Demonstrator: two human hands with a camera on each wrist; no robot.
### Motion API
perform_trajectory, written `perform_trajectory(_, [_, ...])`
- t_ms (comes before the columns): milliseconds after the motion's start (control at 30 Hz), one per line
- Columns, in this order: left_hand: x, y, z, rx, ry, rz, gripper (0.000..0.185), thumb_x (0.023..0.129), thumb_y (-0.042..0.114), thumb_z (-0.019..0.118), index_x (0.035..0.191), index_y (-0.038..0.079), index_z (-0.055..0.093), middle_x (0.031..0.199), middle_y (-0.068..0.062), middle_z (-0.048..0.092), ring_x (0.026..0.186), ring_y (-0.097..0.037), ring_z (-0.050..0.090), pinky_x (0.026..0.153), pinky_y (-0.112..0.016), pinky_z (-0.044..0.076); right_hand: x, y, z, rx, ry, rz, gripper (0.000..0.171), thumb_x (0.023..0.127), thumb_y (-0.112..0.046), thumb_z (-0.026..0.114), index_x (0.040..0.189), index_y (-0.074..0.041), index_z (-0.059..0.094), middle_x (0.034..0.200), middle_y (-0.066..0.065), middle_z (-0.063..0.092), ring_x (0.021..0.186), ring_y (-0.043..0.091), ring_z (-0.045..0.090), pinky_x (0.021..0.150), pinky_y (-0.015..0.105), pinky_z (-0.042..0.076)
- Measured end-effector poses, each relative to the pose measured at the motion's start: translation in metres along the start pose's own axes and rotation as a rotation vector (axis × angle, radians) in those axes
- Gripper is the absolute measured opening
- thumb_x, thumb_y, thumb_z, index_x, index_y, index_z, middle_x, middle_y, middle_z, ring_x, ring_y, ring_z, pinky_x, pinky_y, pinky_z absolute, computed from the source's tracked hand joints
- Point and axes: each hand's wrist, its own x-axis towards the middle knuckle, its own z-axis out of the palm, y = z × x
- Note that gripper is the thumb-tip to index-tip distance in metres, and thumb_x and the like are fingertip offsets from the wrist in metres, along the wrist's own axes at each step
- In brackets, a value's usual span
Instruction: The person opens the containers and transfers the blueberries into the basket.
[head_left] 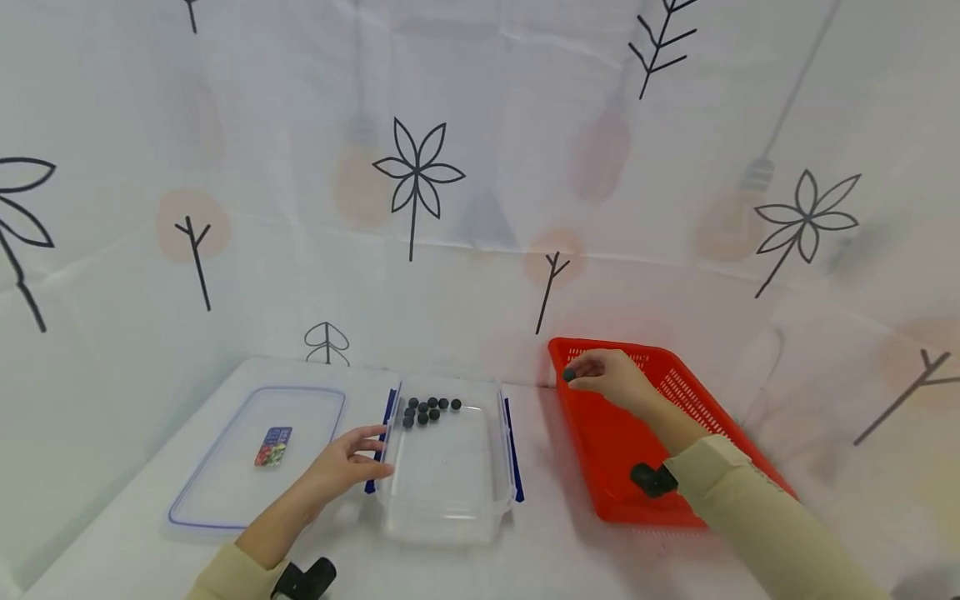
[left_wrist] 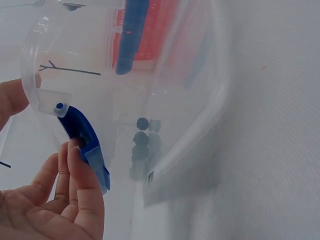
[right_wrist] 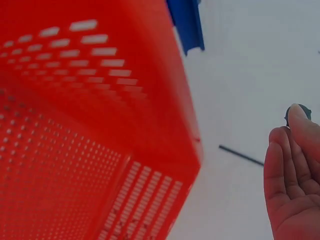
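Note:
A clear plastic box (head_left: 442,475) with blue side latches stands in the middle of the table. Several small dark balls (head_left: 423,407) lie grouped in its far left part. At the box's left side, my left hand (head_left: 345,462) holds the wall, with fingertips against a blue latch (left_wrist: 85,137) in the left wrist view. Above the far left of the red basket (head_left: 592,450), my right hand (head_left: 611,379) pinches one dark ball (head_left: 569,374) between thumb and fingers. That ball (right_wrist: 298,114) shows partly behind the thumb in the right wrist view.
A clear lid (head_left: 225,467) with a bluish rim lies flat on the left, bearing a colourful label (head_left: 273,447). Close behind the table (head_left: 547,483) hangs a white patterned cloth (head_left: 480,183). The basket's perforated walls stand up on the right.

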Motion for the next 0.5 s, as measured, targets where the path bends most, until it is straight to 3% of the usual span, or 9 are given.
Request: perform_trajectory(500, [0.001,-0.001,0.001,0.01,0.016,0.01,0.073,0.071,0.031,0.08,0.134,0.014,0.048,0.121,-0.007,0.055,0.094,-0.019,0.056,0.083,-0.045,0.045,-0.002,0.048,-0.032,-0.077,0.076,0.067,0.029,0.088,-0.013,0.065,0.11,0.004,0.06,0.1,0.016,0.063,0.092,0.03,0.057,0.083,0.046,0.047])
